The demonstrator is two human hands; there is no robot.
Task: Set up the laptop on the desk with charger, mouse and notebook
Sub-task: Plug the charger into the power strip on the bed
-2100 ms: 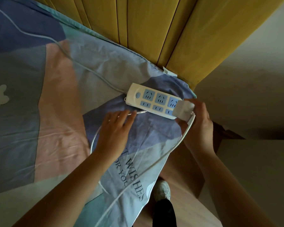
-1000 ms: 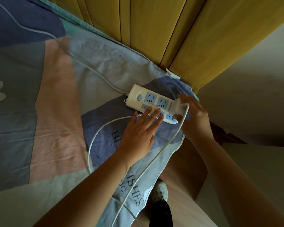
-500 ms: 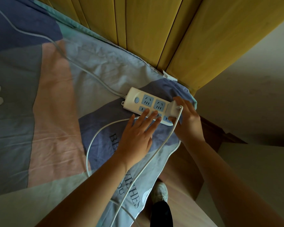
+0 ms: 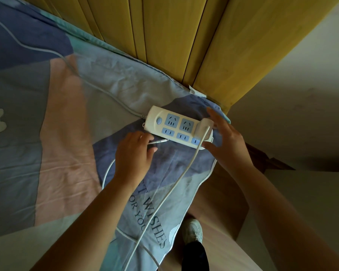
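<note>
Left hand: left hand [image 4: 133,153] has slid back off the power strip [image 4: 176,127] and now pinches the thin cable end [image 4: 158,142] beside it.
Right hand: right hand [image 4: 226,142] has let go, fingers spread, near the strip's end (thumb just touching it).
Charger: white charger [image 4: 203,128] is plugged into the last socket, its cord [image 4: 171,189] running down over the bed sheet [image 4: 67,133].
Strip: white with blue sockets, lying near the yellow headboard [image 4: 184,36].

Dim rm – bed [image 4: 63,137], wood headboard [image 4: 174,40].
</note>
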